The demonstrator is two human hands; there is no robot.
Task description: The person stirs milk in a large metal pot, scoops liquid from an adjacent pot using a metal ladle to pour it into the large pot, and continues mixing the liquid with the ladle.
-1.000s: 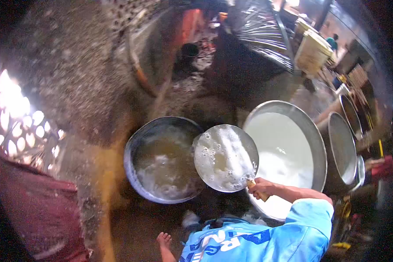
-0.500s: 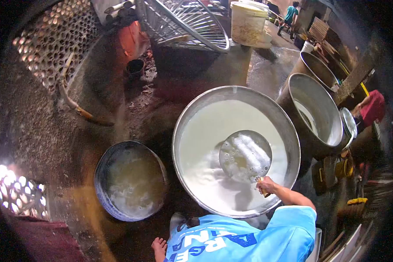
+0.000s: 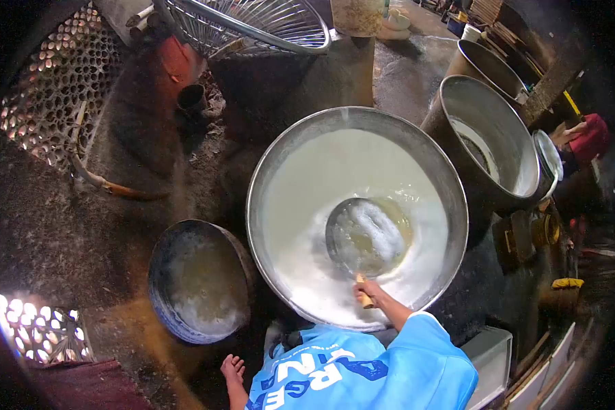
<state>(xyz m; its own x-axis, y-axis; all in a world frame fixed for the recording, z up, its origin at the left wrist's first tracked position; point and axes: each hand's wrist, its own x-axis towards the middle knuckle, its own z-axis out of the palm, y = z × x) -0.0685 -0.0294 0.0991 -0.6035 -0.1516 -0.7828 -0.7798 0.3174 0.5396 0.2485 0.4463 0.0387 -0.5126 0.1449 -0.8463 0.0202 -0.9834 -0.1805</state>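
My right hand (image 3: pixel 367 292) is closed around the light wooden handle of a wide, round ladle (image 3: pixel 352 249). The ladle, holding a strip of white foam and yellowish liquid, sits at the surface of the milky liquid inside a large metal pot (image 3: pixel 257 236). Ripples and foam surround its bowl, and its right rim is hard to make out. Down at my left side, my left hand (image 3: pixel 232 369) hangs with nothing in it, its fingers loosely bent and apart. Left of the big pot stands a smaller dark basin (image 3: pixel 158 294) of cloudy, foamy liquid.
Two more large metal vats (image 3: pixel 451 102) stand at the upper right, with a person's red-clad part (image 3: pixel 590 139) beyond. A metal-barred frame (image 3: pixel 253 31) and a stained bucket (image 3: pixel 357 17) are at the back. A grey box (image 3: pixel 492 362) lies at the lower right.
The ladle has come down from above the liquid to its surface and slightly toward me, stirring up ripples. My view has shifted, and my left hand still hangs at my side.
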